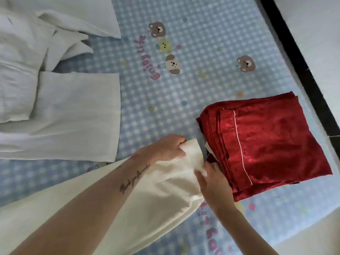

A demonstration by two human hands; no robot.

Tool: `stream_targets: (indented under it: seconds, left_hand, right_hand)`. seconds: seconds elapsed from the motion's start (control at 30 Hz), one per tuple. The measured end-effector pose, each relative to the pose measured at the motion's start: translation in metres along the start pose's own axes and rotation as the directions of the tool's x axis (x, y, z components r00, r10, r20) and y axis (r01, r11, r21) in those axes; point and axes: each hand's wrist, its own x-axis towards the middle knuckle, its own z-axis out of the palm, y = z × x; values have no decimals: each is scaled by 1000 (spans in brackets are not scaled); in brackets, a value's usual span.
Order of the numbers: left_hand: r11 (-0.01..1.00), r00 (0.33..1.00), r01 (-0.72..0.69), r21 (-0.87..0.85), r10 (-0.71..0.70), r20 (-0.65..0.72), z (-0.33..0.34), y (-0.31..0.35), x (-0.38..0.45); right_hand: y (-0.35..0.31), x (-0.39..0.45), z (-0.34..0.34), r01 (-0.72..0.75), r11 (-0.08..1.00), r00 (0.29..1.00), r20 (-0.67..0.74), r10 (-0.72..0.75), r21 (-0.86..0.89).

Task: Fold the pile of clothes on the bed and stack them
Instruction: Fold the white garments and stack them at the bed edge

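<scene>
My left grip (171,148) clutches the far corner of the long cream cloth garment (147,192), and my right grip (211,181) pinches the near corner, just left of the folded red satin stack (272,148) on the blue-checked bed (184,89). I'd tension that edge, then fold evenly.

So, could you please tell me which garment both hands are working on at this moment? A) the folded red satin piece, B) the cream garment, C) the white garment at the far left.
B: the left hand grips and the right hand pinches the end of the cream garment, just beside the folded red satin piece.
</scene>
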Motion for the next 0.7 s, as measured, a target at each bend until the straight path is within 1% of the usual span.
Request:
stream_targets:
  seconds: [0.07, 0.13, 0.23, 0.33, 0.43, 0.53, 0.6, 0.7]
  left_hand:
    - [998, 999, -40, -52, 39, -29, -12, -2, -26]
    - [992, 991, -91, -88, 82, -105, -20, -10, -60]
    - [986, 967, -126, -108, 98, -236, -30, -34, -117]
    - [971, 928, -144, -191, 65, -367, -32, -74, -168]
    - [955, 900, -87, -284, -47, -434, -29, -124, -214]
    - [915, 897, -49, -400, -136, -420, -21, -172, -250]
    - [835, 892, 8, -551, -255, -373, -17, -202, -270]
    - [735, 859, 74, -675, -390, -331, -8, -236, -294]
  right_hand:
    - [-6, -5, -11, -46, 990, 999, 35, 42, 136]
    - [-16, -15, -25, -44, 976, 995, 98, 23, 212]
    - [-57, -44, -44, 56, 958, 983, 151, -102, 282]
    - [-120, -87, -39, 138, 919, 961, 173, -214, 369]
    - [-179, -122, -11, 214, 890, 946, 141, -291, 402]
    - [-224, -144, 27, 253, 882, 941, 111, -320, 398]
    - [-251, -159, 55, 261, 875, 928, 145, -344, 407]
    - [-281, -176, 94, 312, 867, 905, 158, -396, 388]
